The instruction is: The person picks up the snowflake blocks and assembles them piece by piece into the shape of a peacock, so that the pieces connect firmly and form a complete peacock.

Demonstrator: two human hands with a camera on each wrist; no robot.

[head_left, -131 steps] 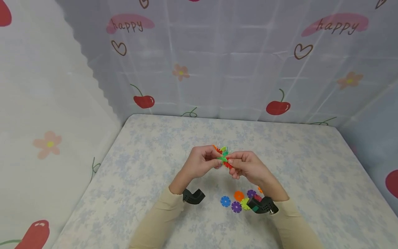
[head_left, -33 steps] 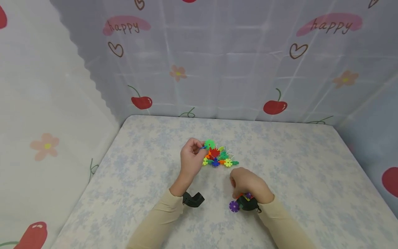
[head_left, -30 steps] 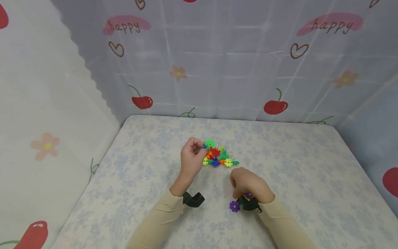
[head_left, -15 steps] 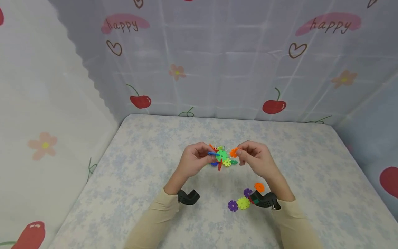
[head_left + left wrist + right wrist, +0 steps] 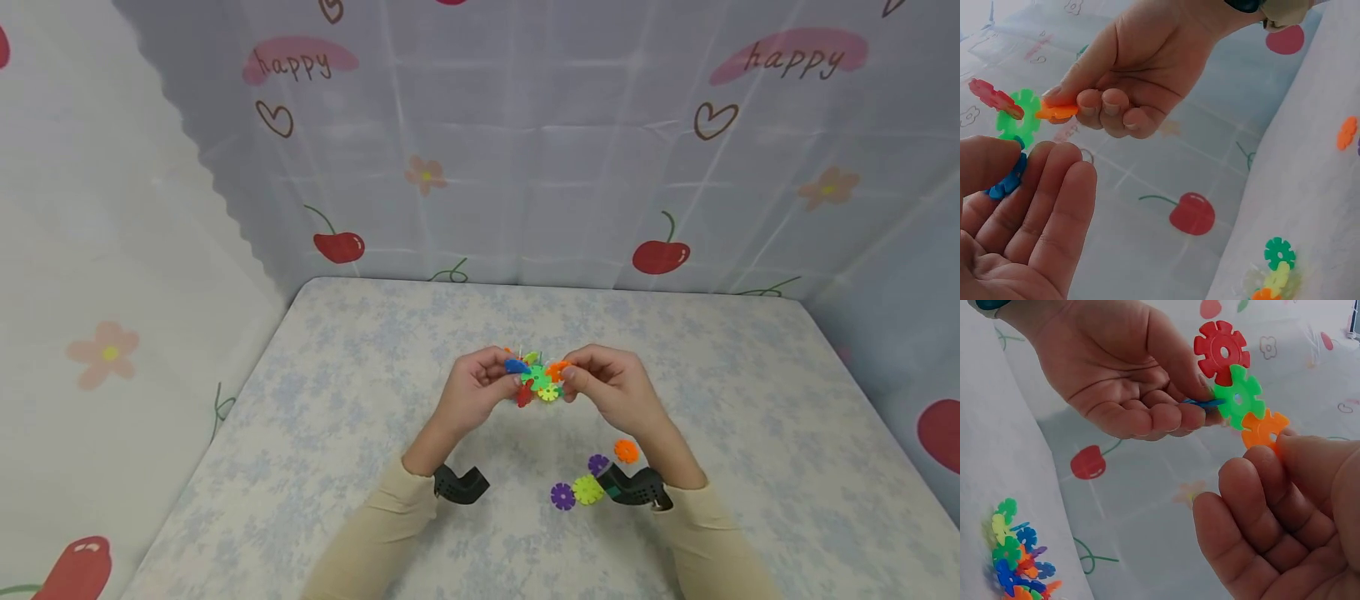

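My left hand [image 5: 472,387] pinches a blue notched disc [image 5: 1007,181], a snowflake-type building piece, between thumb and fingers. That blue disc joins a green notched disc [image 5: 1250,394], which also carries a red notched disc [image 5: 1210,347]. From the other side my right hand [image 5: 611,385] pinches an orange notched disc [image 5: 1257,431] by its edge. The orange disc meets the green one's rim; how deep it sits in the slot I cannot tell. Both hands hold these pieces up above the table, in front of a joined cluster of discs [image 5: 1007,553].
On the table [image 5: 360,375], loose discs lie below the right forearm: purple [image 5: 563,497], yellow-green [image 5: 588,490], another purple [image 5: 597,464] and orange [image 5: 626,451]. The right wrist's black camera [image 5: 636,486] partly covers that group. A printed curtain [image 5: 525,150] hangs behind the table.
My right hand has gone down to the loose discs, picked up an orange one and carried it up to the green disc. My left hand has shifted right with its joined pieces.
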